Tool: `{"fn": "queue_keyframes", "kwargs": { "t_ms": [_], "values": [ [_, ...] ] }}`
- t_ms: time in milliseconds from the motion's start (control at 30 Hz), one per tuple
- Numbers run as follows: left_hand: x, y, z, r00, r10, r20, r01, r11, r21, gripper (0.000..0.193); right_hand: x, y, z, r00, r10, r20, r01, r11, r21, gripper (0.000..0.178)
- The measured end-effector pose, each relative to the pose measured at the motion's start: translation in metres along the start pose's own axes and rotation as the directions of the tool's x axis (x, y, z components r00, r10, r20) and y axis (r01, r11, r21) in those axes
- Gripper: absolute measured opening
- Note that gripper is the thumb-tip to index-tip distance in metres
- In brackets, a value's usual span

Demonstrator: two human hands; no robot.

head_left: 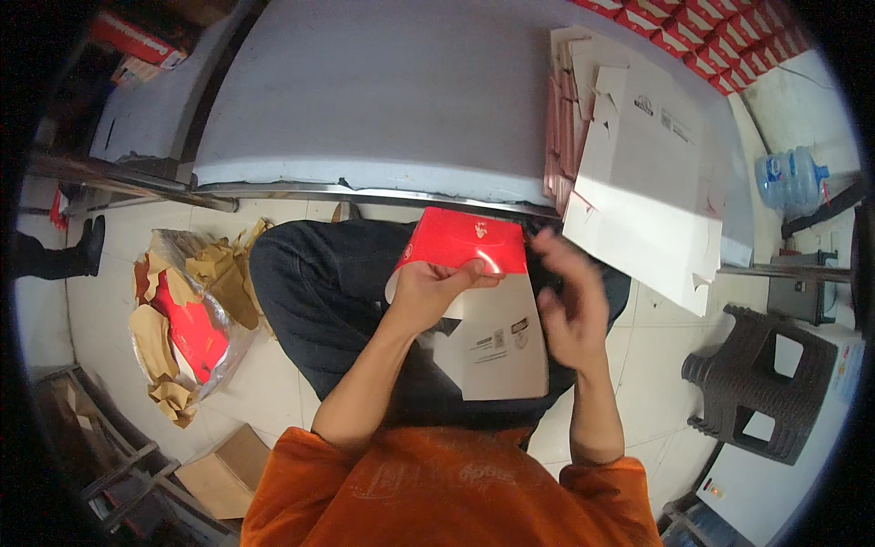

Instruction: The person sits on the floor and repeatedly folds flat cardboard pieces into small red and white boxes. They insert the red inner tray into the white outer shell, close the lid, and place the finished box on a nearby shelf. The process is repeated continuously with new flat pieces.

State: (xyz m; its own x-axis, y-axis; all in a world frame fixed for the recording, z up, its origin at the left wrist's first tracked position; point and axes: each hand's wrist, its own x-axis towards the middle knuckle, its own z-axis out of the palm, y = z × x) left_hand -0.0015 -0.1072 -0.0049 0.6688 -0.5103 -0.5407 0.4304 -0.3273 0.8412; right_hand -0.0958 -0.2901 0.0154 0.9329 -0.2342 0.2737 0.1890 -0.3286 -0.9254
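Note:
Over my lap is a partly folded paper carton [497,333], with a glossy red panel at its far end and a white printed panel nearer me. My left hand [427,299] grips its left side, the thumb lying over the fold where red meets white. Just right of the carton, my right hand [576,319] is raised, a little blurred, with fingers apart and nothing visible in it. Flat white carton blanks [643,173] are stacked on the table's right part, the top ones jutting over the near edge.
Ahead stretches a grey table [383,100]. Many red-and-white folded cartons [702,36] are lined up at its far right. On the floor at left lies a clear bag [196,314] of brown and red scraps. Stacked dark plastic stools [761,383] and a water jug [791,178] are at right.

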Motion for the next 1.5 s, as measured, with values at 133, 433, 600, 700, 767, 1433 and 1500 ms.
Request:
{"fn": "queue_keyframes", "kwargs": {
  "t_ms": [133,433,600,700,767,1433,1500],
  "values": [
    [0.006,-0.006,0.015,0.859,0.509,-0.056,-0.498,0.856,0.137,0.032,0.007,-0.015,-0.013,0.935,-0.008,0.354,0.201,0.834,-0.513,0.066],
    [-0.031,-0.021,-0.099,0.546,0.431,0.719,-0.559,0.826,-0.071,0.073,0.012,-0.026,-0.006,0.902,0.154,0.403,0.024,0.915,-0.403,0.084],
    [-0.071,0.012,-0.127,0.745,0.661,0.093,-0.540,0.679,-0.497,0.093,-0.003,-0.013,0.016,0.830,0.558,0.001,-0.458,0.679,0.574,0.045],
    [-0.068,0.008,-0.078,0.814,0.580,0.030,-0.489,0.712,-0.504,0.100,-0.004,-0.010,0.038,0.735,0.526,0.429,-0.675,0.631,0.383,0.030],
    [-0.064,0.004,-0.056,0.820,0.560,0.117,-0.422,0.730,-0.538,0.105,-0.003,-0.012,0.048,0.801,0.532,0.275,-0.568,0.821,0.063,0.031],
    [-0.050,0.000,-0.051,0.664,0.710,0.234,-0.396,0.599,-0.696,0.085,-0.011,-0.017,0.063,0.992,0.102,-0.080,-0.085,0.977,0.193,0.025],
    [-0.047,0.005,-0.055,0.768,0.639,0.047,-0.191,0.298,-0.935,0.056,-0.012,-0.014,0.054,0.904,0.284,0.319,-0.396,0.835,0.382,0.042]
  ]
}}
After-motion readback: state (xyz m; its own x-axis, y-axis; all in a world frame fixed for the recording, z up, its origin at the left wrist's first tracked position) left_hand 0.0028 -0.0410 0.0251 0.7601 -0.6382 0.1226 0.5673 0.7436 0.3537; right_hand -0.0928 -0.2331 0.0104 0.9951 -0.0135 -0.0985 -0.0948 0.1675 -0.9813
